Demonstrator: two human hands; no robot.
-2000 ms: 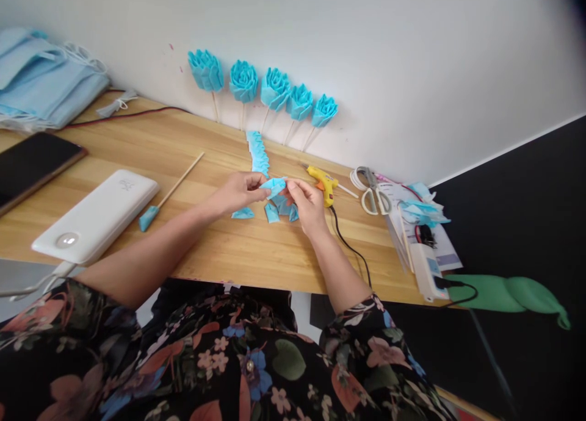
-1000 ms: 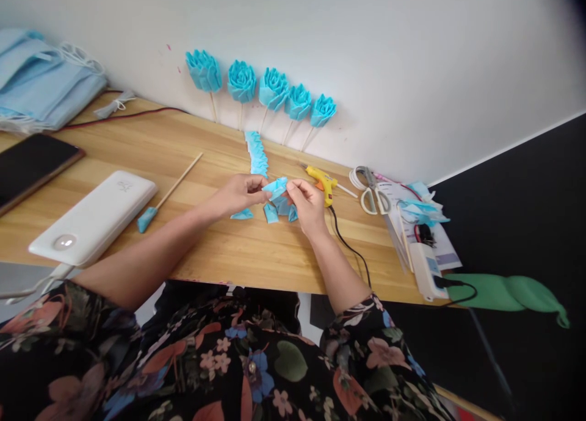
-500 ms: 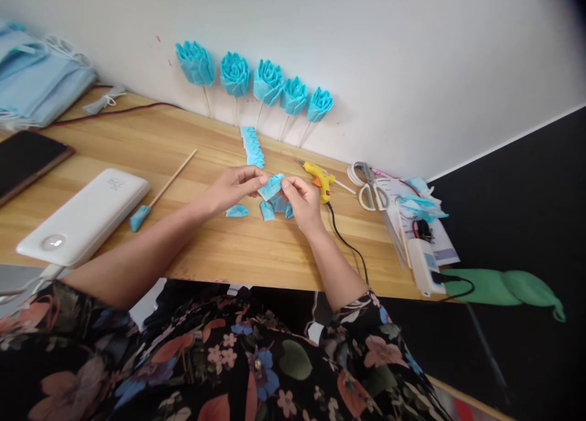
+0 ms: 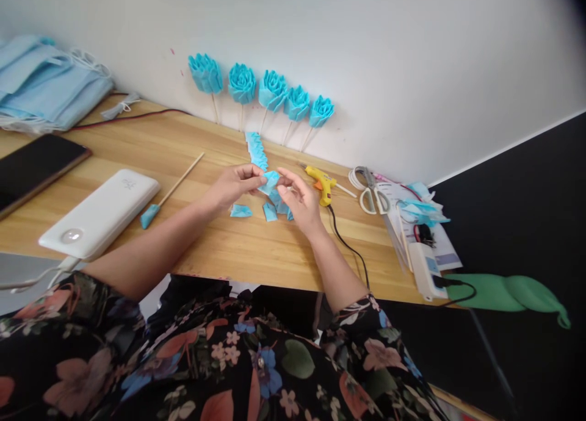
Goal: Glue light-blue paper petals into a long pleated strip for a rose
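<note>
Between the thumb and fingers of my left hand (image 4: 233, 186) is a small folded piece of light blue fabric (image 4: 269, 182), like face-mask cloth. My right hand (image 4: 300, 201) is at the piece's right edge, thumb and index finger spread apart; whether a fingertip touches the cloth is hard to tell. On the table below lie several blue cloth pieces (image 4: 241, 210), some partly hidden by my right hand. Beyond my hands is a row of pleated blue pieces (image 4: 256, 149). A wooden stick (image 4: 183, 177) with a blue wrapped tip rests left of my left arm.
Several blue cloth flowers (image 4: 242, 83) on sticks lean against the wall. To the right are a yellow glue gun (image 4: 323, 184) with its cord, scissors (image 4: 373, 195) and a power strip (image 4: 426, 268). A white power bank (image 4: 103, 213), phone (image 4: 41, 168) and stacked masks (image 4: 50, 82) are left.
My right thumb and index finger have parted from their pinch on the folded piece, which stays in my left hand. The camera view has shifted slightly.
</note>
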